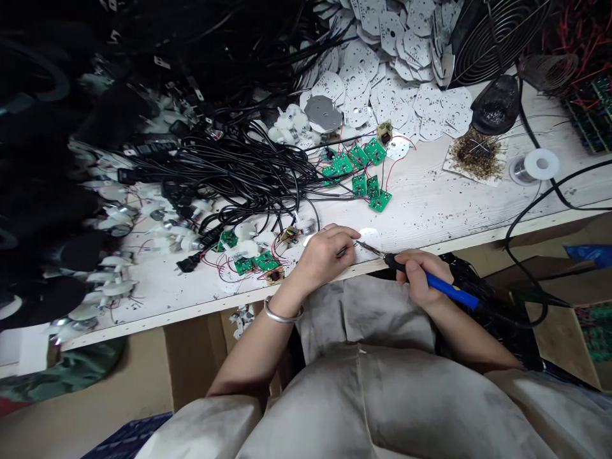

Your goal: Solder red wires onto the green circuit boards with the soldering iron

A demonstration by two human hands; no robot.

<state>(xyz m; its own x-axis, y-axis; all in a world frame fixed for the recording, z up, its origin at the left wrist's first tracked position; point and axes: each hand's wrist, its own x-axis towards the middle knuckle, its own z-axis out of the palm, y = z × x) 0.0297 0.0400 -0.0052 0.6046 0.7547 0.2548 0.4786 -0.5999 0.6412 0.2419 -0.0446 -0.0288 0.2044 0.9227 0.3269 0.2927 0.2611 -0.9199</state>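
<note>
Head view: right hand (423, 275) clasps soldering iron (452, 290), left hand (327, 254) unclear in grip, carton (557, 338) holds green boards (595, 333).

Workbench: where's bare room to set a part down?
The speckled bench right of the upper green boards, left of the wire spool and below the crumb-covered pad. A smaller gap lies between those boards and the left hand. The left side is crowded with black cables and white parts.

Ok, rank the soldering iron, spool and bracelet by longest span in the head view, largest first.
1. Soldering iron, though the right hand covers part of it
2. Spool
3. Bracelet
</note>
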